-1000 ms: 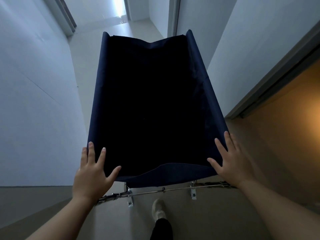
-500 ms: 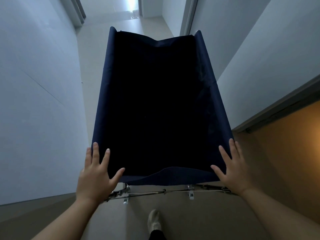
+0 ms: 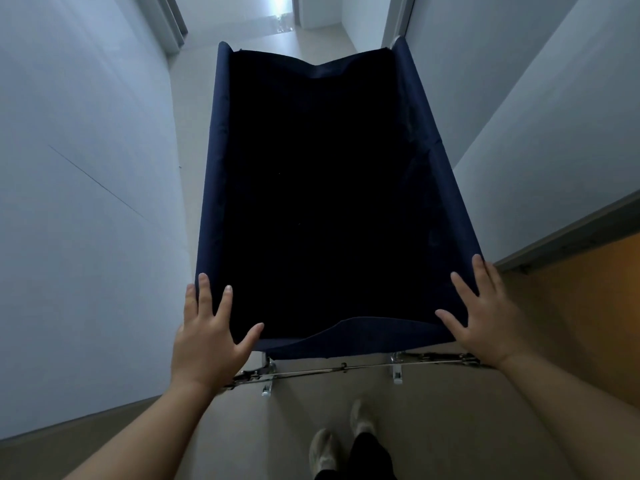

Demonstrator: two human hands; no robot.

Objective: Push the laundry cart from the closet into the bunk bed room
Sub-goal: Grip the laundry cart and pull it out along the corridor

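The laundry cart (image 3: 212,174) is a deep navy fabric bin on a metal frame (image 3: 311,370), filling the middle of a narrow corridor, and its inside is too dark to see. My left hand (image 3: 207,344) lies flat on its near left corner, fingers spread, thumb over the inner edge. On the near right corner my right hand (image 3: 485,317) presses the same way. Neither hand curls around the rim.
White walls close in on both sides, the left wall (image 3: 86,202) and the right wall (image 3: 519,116). A grey door frame (image 3: 568,233) edges an orange-lit area at right. Ahead, the pale floor (image 3: 194,98) runs to a bright opening (image 3: 280,12). My shoes (image 3: 323,452) are just behind the cart.
The cart and both hands have moved forward along the corridor. The right door frame has slid back past me, and the far opening is closer. My hands keep their places on the corners.
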